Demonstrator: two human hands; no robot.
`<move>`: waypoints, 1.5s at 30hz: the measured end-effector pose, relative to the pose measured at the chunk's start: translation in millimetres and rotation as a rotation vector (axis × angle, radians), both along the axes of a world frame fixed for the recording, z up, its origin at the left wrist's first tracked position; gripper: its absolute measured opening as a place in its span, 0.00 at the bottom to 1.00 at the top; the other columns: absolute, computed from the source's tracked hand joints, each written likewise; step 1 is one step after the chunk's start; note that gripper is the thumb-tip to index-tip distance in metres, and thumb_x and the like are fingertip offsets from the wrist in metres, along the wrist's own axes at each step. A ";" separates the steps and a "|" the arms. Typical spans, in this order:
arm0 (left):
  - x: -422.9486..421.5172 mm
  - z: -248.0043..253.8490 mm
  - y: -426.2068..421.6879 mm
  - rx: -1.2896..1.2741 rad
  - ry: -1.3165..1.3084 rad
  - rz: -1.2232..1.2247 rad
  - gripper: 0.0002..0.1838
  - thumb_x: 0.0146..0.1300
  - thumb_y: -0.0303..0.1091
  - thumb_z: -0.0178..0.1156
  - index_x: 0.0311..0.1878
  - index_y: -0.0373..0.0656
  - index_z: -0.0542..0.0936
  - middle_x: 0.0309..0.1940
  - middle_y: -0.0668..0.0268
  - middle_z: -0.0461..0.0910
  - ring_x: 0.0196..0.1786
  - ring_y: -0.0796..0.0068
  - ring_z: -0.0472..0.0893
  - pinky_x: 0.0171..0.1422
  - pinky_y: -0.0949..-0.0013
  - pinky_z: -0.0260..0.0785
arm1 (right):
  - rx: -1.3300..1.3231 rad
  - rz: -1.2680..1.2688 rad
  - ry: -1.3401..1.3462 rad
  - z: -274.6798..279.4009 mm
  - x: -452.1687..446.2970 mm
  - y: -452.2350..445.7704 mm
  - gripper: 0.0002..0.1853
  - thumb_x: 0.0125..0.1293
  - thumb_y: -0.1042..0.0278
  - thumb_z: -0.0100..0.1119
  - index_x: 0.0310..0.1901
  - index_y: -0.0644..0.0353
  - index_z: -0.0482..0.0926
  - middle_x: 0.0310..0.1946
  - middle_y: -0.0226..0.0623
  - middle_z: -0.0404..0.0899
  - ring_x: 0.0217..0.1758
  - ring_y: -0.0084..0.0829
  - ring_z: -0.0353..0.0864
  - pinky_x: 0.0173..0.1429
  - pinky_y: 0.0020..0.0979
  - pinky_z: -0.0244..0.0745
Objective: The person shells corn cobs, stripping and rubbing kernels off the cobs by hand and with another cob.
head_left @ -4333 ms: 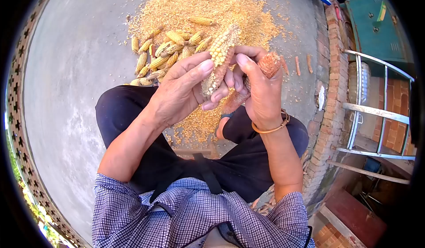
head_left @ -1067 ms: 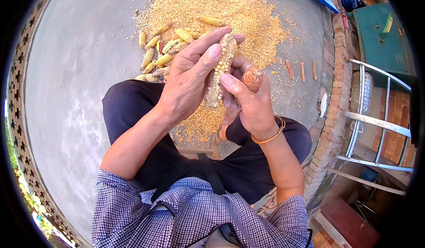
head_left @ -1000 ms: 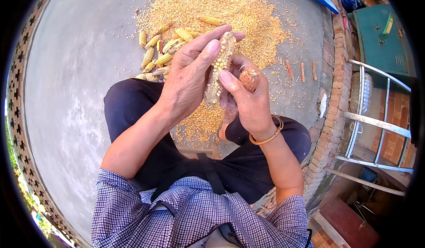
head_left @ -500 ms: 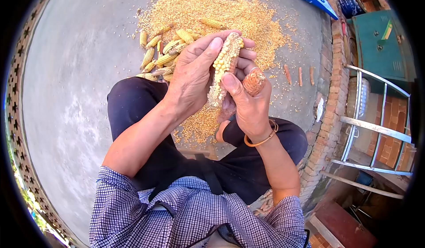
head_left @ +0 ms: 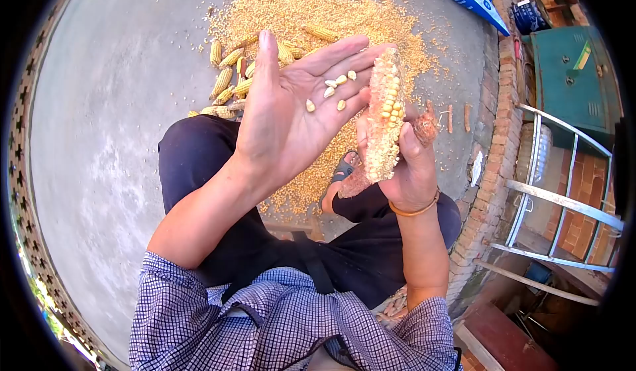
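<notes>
My left hand (head_left: 281, 116) is spread palm up, with several loose corn kernels (head_left: 329, 92) lying on the palm and fingers. Its fingertips reach up to the corn cob (head_left: 384, 116) in my right hand (head_left: 411, 172). That cob is held upright and partly stripped; yellow kernels remain along one side, and the rest is bare. Behind it, the same hand also grips a reddish bare cob (head_left: 424, 130), whose other end seems to stick out at the lower left. The right fingers are partly hidden behind the cobs.
A wide heap of loose kernels (head_left: 344, 13) covers the floor ahead, with unshelled corn ears (head_left: 222, 83) at its left. Bare cobs (head_left: 450, 118) lie at the right. Beyond a brick edge (head_left: 493, 146) stand a metal ladder-like frame (head_left: 563, 202) and a green cabinet (head_left: 573, 73).
My left hand has let go of the corn cob and opened palm up, showing loose kernels. My right hand has moved right and turned the cob more upright.
</notes>
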State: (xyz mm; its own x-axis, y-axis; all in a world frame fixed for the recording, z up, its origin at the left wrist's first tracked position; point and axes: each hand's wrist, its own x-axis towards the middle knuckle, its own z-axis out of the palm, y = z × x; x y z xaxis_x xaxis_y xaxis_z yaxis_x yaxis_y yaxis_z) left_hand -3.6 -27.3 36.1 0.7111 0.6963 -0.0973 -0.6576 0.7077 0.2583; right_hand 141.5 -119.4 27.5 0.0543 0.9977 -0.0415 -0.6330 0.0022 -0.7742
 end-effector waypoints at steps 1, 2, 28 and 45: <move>-1.7 0.9 0.1 -0.007 -0.046 -0.002 0.47 0.73 0.68 0.25 0.71 0.28 0.60 0.72 0.42 0.59 0.74 0.54 0.63 0.78 0.56 0.54 | -0.016 -0.006 0.019 0.1 -1.1 -0.4 0.26 0.69 0.60 0.58 0.61 0.71 0.71 0.48 0.41 0.80 0.45 0.28 0.81 0.50 0.28 0.78; -3.1 1.1 0.3 -0.013 -0.093 -0.004 0.48 0.72 0.68 0.25 0.72 0.28 0.60 0.73 0.42 0.58 0.74 0.54 0.62 0.79 0.57 0.53 | -0.006 0.023 0.022 -2.1 0.2 0.1 0.26 0.69 0.59 0.58 0.61 0.71 0.71 0.49 0.42 0.80 0.45 0.28 0.81 0.49 0.28 0.78; -6.3 -3.1 2.3 0.007 -0.227 0.005 0.44 0.74 0.65 0.29 0.74 0.31 0.55 0.75 0.38 0.49 0.79 0.47 0.49 0.80 0.52 0.49 | -0.016 0.058 -0.018 -6.4 18.5 -0.6 0.33 0.62 0.57 0.54 0.64 0.74 0.68 0.56 0.50 0.77 0.42 0.33 0.81 0.45 0.30 0.77; -6.0 -6.0 0.8 0.160 -0.123 0.033 0.34 0.64 0.26 0.43 0.73 0.26 0.53 0.74 0.35 0.48 0.78 0.44 0.50 0.82 0.51 0.46 | 0.006 0.074 -0.016 -5.6 23.5 0.3 0.34 0.62 0.57 0.53 0.64 0.75 0.67 0.56 0.49 0.77 0.42 0.34 0.81 0.46 0.32 0.76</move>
